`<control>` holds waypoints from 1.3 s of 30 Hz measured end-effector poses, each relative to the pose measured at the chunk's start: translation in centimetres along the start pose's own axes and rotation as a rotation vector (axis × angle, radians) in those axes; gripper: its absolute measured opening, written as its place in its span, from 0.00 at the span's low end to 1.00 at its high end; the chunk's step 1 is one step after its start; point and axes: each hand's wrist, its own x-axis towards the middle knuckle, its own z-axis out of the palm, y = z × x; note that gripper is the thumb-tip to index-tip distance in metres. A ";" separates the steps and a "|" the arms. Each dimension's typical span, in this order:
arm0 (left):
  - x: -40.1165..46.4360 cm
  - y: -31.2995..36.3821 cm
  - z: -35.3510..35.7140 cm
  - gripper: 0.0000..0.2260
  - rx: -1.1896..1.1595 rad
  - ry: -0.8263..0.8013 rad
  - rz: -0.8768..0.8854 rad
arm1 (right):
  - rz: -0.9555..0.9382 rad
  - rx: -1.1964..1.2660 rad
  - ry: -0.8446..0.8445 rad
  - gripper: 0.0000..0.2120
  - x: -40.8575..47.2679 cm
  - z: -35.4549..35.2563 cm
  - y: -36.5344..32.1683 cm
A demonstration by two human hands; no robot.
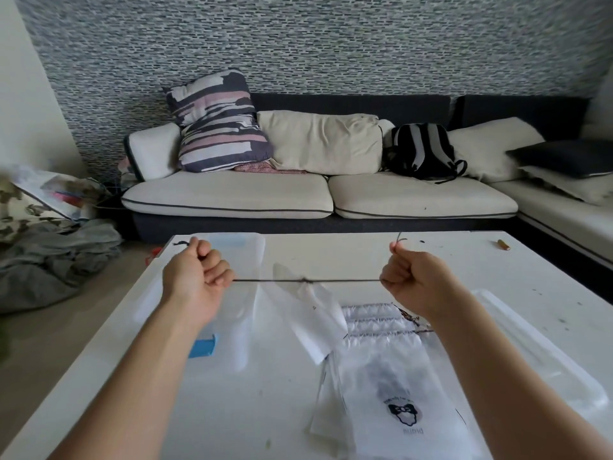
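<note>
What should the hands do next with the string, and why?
Probably one more short outward pull, to seat the knot. The left hand and right hand grip the dark string, taut between them, and its knot sits around the gathered neck of the clear bag.

Living room: sofa (318,194) (cushions, backpack (421,151)), low table (365,257).

Soft, even daylight, room bright. Glossy white table (232,410) nearly overexposed, pale reflections, only faint shadows on it. Thin dark cord (345,280) in centre sharp. Strong wide-angle bending at edges; heap of patterned fabric (23,210) at left edge smeared, blurred.
</note>
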 end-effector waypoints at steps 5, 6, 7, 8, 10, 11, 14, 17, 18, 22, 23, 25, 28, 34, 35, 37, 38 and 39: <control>-0.9 -2.4 0.8 0.19 0.679 -0.074 0.328 | -0.292 -1.073 -0.132 0.05 -1.2 0.8 1.5; -1.0 -2.6 0.9 0.19 0.736 -0.112 0.363 | -0.353 -1.296 -0.214 0.10 -1.8 1.2 1.6; -0.9 -2.7 0.7 0.19 0.769 -0.128 0.380 | -0.383 -1.502 -0.285 0.15 -2.0 1.3 1.9; -1.0 -2.7 0.7 0.19 0.795 -0.130 0.390 | -0.393 -1.672 -0.326 0.18 -2.4 1.5 2.1; -1.1 -2.8 0.8 0.19 0.844 -0.141 0.397 | -0.360 -1.830 -0.377 0.19 -3.0 1.6 2.5; -1.1 -2.9 0.9 0.18 0.862 -0.159 0.394 | -0.350 -1.855 -0.388 0.16 -3.0 1.5 2.7; -1.8 -3.2 1.1 0.10 0.957 -0.213 0.396 | -0.358 -1.805 -0.396 0.05 -2.7 1.3 2.9; -2.4 -3.3 0.3 0.24 1.310 -0.307 0.424 | -0.363 -1.627 -0.399 0.06 -2.6 1.6 2.6; -2.8 -3.4 0.2 0.29 1.446 -0.339 0.443 | -0.377 -1.583 -0.384 0.08 -2.6 1.7 2.6; -3.5 -3.6 0.3 0.31 1.593 -0.403 0.470 | -0.447 -1.478 -0.267 0.01 -1.7 1.6 2.7; -3.4 -3.6 0.3 0.27 1.614 -0.416 0.479 | -0.456 -1.428 -0.257 0.04 -1.6 1.5 2.9; -3.0 -3.7 0.4 0.15 1.694 -0.452 0.501 | -0.456 -1.333 -0.248 0.13 -1.6 1.5 3.0; -2.5 -4.0 0.1 0.12 1.768 -0.477 0.512 | -0.499 -1.378 -0.256 0.12 -1.8 1.6 3.4; -2.2 -5.1 0.0 0.18 1.441 -0.557 0.598 | -0.578 -1.609 -0.293 0.14 -2.0 1.6 3.9; -2.4 -5.1 0.2 0.18 1.412 -0.556 0.658 | -0.579 -1.615 -0.295 0.17 -2.0 1.7 4.1; -3.0 -4.8 0.8 0.18 1.249 -0.590 0.629 | -0.580 -1.633 -0.289 0.21 -2.0 2.1 4.5; -3.5 -4.6 1.1 0.17 1.146 -0.615 0.554 | -0.574 -1.628 -0.289 0.21 -2.1 2.3 4.8; -3.8 -4.3 1.5 0.16 1.051 -0.640 0.478 | -0.569 -1.616 -0.295 0.22 -2.1 2.6 4.9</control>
